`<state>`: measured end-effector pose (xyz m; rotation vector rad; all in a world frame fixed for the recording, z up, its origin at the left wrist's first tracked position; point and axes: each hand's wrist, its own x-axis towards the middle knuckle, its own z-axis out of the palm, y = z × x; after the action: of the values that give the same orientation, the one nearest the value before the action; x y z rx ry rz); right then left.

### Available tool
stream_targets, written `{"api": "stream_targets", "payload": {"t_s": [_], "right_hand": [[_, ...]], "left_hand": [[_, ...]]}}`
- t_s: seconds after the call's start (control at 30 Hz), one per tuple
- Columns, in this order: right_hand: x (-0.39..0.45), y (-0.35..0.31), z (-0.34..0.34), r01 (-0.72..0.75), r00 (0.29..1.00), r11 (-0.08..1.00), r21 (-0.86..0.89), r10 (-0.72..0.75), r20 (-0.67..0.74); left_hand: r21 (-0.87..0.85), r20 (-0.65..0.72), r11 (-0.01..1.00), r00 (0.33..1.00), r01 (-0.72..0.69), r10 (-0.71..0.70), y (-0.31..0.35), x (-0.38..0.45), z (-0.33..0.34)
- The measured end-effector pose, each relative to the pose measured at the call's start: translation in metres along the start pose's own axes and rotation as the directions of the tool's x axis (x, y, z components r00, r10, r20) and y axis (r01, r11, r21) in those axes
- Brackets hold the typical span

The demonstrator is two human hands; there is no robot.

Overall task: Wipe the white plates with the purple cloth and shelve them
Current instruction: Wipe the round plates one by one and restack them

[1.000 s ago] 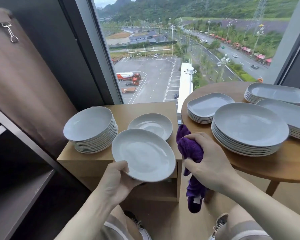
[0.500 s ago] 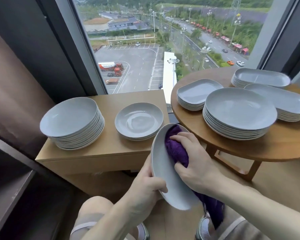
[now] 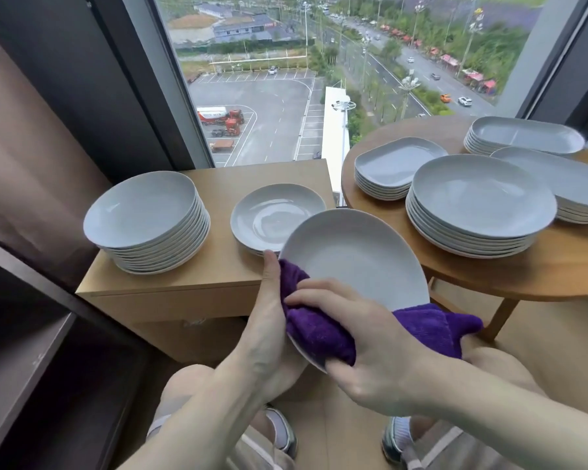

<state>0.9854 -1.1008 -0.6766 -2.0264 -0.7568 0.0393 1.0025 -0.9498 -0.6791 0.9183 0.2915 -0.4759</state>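
The left hand (image 3: 269, 320) grips the near-left rim of the tilted white plate (image 3: 357, 256), fingers closed around it. The right hand (image 3: 364, 347) presses the bunched purple cloth (image 3: 323, 330) against the plate's lower edge, fingers curled over it.

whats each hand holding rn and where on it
The left hand grips the white plate by its lower-left rim. The right hand holds the purple cloth bunched against the plate's near edge.

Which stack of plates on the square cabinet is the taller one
The left stack, many plates deep, near the cabinet edge. The other pile, beside the held plate, is only a few plates.
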Motion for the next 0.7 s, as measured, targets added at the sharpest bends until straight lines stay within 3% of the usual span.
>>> {"api": "stream_targets", "payload": {"t_s": [0.13, 0.33, 0.5, 0.7], "right_hand": [[0.001, 0.0, -0.004, -0.003, 0.992, 0.998, -0.065, 0.012, 0.124], [0.008, 0.005, -0.016, -0.029, 0.964, 0.918, -0.396, 0.131, 0.232], [0.011, 0.02, -0.026, -0.153, 0.958, 0.841, -0.518, 0.255, 0.13], [0.017, 0.053, -0.039, -0.277, 0.961, 0.824, -0.494, 0.231, -0.153]], "left_hand": [[-0.024, -0.028, 0.999, 0.999, -0.046, 0.045, 0.007, 0.003, -0.005], [-0.009, -0.023, 0.989, 0.988, -0.15, 0.15, 0.018, 0.009, -0.014], [0.062, -0.006, 0.979, 0.98, -0.196, 0.196, 0.025, 0.008, -0.015], [0.141, 0.064, 0.974, 0.983, -0.177, 0.169, 0.013, 0.003, -0.007]]}}
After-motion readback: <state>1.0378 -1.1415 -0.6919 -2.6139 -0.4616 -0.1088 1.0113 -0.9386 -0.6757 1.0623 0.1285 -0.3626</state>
